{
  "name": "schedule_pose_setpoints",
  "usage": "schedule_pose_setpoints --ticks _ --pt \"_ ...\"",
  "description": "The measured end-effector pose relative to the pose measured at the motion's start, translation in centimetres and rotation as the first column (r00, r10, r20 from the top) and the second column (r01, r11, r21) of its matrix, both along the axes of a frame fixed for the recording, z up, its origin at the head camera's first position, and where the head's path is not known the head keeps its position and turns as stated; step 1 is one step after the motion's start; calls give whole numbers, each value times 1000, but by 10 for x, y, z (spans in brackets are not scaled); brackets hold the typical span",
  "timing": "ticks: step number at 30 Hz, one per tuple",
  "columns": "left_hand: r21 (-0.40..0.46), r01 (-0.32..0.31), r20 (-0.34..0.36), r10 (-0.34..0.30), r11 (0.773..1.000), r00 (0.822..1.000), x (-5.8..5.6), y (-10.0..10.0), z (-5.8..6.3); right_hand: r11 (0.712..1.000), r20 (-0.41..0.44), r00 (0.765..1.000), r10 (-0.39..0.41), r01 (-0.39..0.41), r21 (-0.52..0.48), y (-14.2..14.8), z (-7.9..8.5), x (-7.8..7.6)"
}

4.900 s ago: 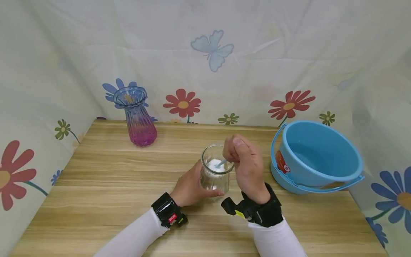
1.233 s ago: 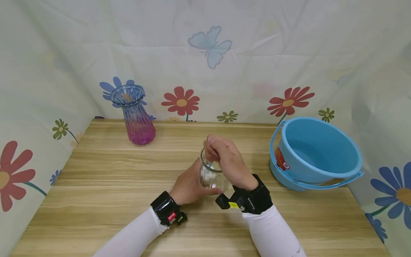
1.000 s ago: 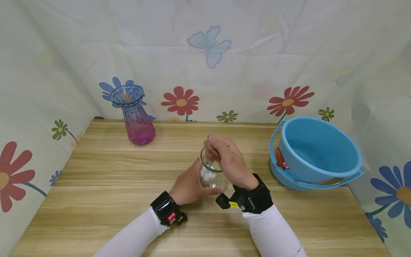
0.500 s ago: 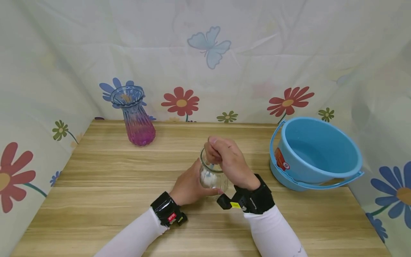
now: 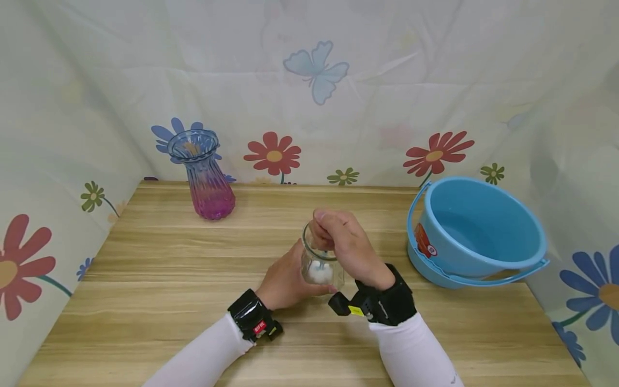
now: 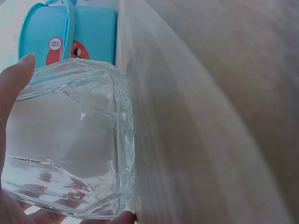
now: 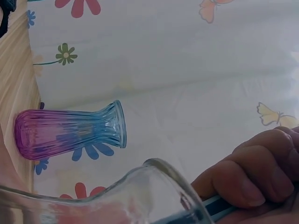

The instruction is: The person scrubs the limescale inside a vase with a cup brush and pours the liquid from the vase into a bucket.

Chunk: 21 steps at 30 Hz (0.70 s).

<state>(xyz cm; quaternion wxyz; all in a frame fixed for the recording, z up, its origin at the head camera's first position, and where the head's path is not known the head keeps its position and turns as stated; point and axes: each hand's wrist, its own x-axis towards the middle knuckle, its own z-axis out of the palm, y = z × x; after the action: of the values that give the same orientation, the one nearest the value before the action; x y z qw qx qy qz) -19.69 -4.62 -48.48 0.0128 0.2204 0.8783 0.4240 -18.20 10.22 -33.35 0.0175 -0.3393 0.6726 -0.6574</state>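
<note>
A clear glass jar [image 5: 337, 277] stands near the middle of the table. My left hand [image 5: 285, 279] holds it round the side, thumb across the front. In the left wrist view the jar's faceted base [image 6: 124, 135] is close, with a pale shape behind the glass. A cup brush with a white sponge-like head [image 5: 320, 272] is down inside the jar. Curled fingers of my right hand [image 5: 345, 242] grip its blue handle [image 7: 218, 206] at the jar's mouth. That hand covers the right part of the rim and most of the handle.
A ribbed glass vase [image 5: 211, 188], blue fading to pink, stands at the back left. On the right is a blue bucket [image 5: 435, 252] with its handle hanging down. A flowered cloth [image 5: 367, 118] encloses the wooden table [image 5: 159, 301] behind and at the sides.
Since the oldest frame, my right hand has moved left over the jar's mouth, and the white head has gone deeper. It shows more clearly than half a second ago. My left hand stays put.
</note>
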Motion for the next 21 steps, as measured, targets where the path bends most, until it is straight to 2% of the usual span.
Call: schedule_pose_setpoints --ticks 8,16,21 --pt "-19 1 5 -1 1000 1000 2 -1 0 994 -29 994 -103 105 43 0 3 4" --pt "-19 -4 7 4 1000 1000 1 -1 -1 973 -92 970 -226 229 23 0 0 1" --pt "-11 -3 18 3 1000 1000 0 -1 -1 974 -108 968 -226 226 -11 -3 -2 0"
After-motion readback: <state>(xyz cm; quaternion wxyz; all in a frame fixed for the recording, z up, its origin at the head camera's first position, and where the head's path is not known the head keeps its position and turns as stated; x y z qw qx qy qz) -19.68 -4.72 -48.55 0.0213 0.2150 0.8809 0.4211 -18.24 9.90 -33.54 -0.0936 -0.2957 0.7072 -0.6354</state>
